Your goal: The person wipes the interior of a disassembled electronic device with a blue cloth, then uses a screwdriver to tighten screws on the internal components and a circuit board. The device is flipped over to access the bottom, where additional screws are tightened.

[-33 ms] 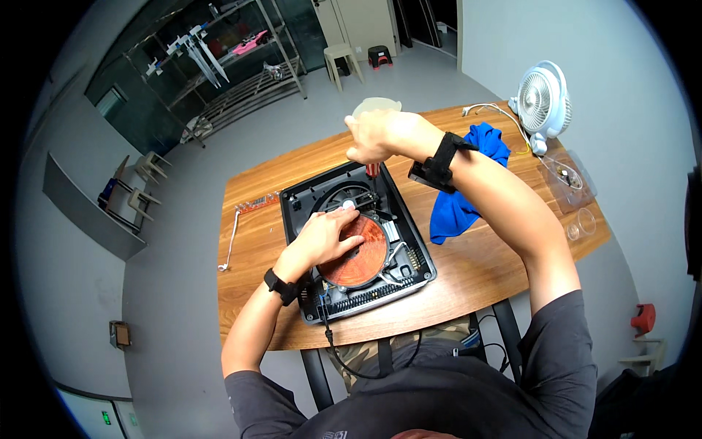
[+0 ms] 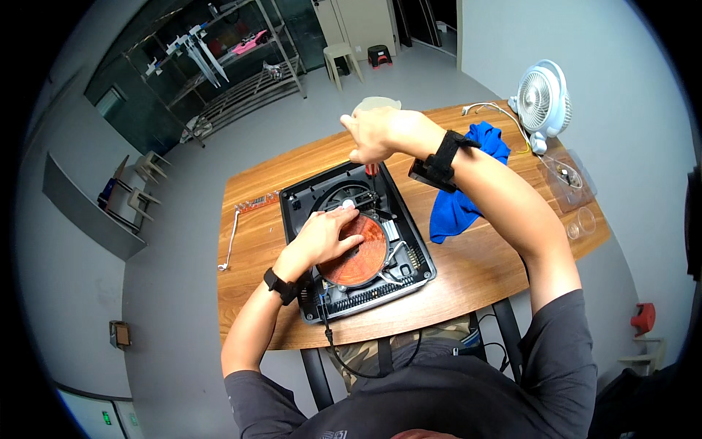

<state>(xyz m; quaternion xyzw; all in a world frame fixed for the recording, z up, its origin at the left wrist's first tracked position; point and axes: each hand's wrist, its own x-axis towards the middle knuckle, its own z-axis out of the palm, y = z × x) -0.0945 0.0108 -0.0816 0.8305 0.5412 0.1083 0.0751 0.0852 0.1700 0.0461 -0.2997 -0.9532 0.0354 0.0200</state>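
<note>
An opened induction cooker, a black shell with its inside showing, lies on the table in front of me. My left hand rests with its fingers spread on the round copper coil, the fingertips by a small white disc at the coil's far edge. Over the shell's far right corner, my right hand is closed round a screwdriver. Only its red part shows below the fist, pointing down; its tip is hard to make out.
Left of the cooker lie an orange circuit board and a white cable. A blue cloth sits under my right forearm. Farther right stand a white fan, a clear tray and clear cups. A black power cord hangs off the near edge.
My right fist has turned very slightly on the screwdriver. My left hand and the cooker stay where they were.
</note>
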